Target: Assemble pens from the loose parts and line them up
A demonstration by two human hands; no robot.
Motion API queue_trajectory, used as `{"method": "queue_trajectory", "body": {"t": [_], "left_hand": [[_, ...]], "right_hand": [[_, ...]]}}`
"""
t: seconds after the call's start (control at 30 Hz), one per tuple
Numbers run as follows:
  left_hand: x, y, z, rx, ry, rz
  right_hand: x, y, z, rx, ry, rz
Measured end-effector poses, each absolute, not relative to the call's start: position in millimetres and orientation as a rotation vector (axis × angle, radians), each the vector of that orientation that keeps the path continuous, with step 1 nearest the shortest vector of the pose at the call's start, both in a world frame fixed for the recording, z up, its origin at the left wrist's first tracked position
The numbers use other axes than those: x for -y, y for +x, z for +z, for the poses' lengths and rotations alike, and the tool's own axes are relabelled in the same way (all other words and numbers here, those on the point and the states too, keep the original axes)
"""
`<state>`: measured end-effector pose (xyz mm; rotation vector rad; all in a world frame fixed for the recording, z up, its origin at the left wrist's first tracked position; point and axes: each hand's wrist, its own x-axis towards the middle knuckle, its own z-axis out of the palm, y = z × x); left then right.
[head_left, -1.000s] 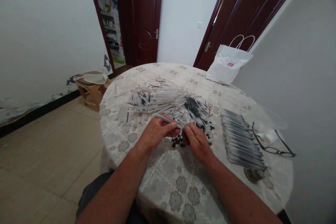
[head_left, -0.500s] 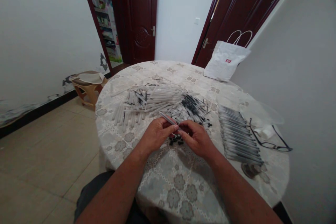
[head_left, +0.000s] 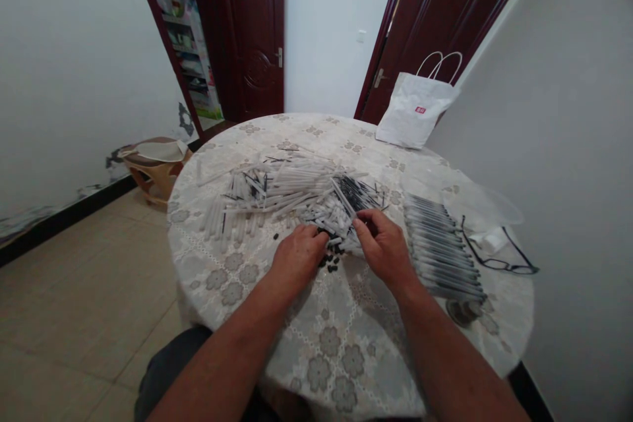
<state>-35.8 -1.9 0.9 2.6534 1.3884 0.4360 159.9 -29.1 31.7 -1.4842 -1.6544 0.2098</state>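
My right hand [head_left: 383,241] pinches a pen barrel [head_left: 342,198], a clear tube that slants up and left from the fingertips over the pile. Down at the small black plugs [head_left: 332,262] on the cloth is my left hand [head_left: 299,254], its fingers curled; whatever lies between them is hidden. Beyond both hands spreads a heap of whitish pen barrels [head_left: 297,181]. Dark thin refills [head_left: 356,194] lie in a bunch at its right side, and short white pieces [head_left: 324,214] are heaped in front.
A row of pens [head_left: 442,247] lies side by side at the right. Near it are black-framed glasses [head_left: 509,268] and a small round container [head_left: 462,313]. A white paper bag [head_left: 413,109] stands at the table's back edge. A wooden stool [head_left: 161,175] is off to the left.
My hands have parted. The left one has moved down onto the black plugs, while the right one has kept a pen barrel. The view has shifted slightly to the right.
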Motion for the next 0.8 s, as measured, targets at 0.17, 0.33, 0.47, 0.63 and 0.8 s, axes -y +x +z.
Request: {"method": "queue_trajectory", "body": {"t": [0.17, 0.33, 0.47, 0.63, 0.8], "left_hand": [[0, -36, 0, -1.448, 2.656, 0.432], [-1, -32, -1, -1.438, 2.648, 0.412], [-3, -31, -4, -1.4, 2.668, 0.443], [-6, -41, -8, -1.417, 2.544, 0.64], [-15, -58, -1, -1.235, 2.137, 1.048]], "right_hand": [[29, 157, 30, 1.675, -1.468, 0.217], [27, 155, 27, 1.674, -1.461, 0.21], [28, 154, 28, 1.69, -1.467, 0.212], [27, 157, 27, 1.692, -1.476, 0.22], [27, 158, 26, 1.761, -1.457, 0.235]]}}
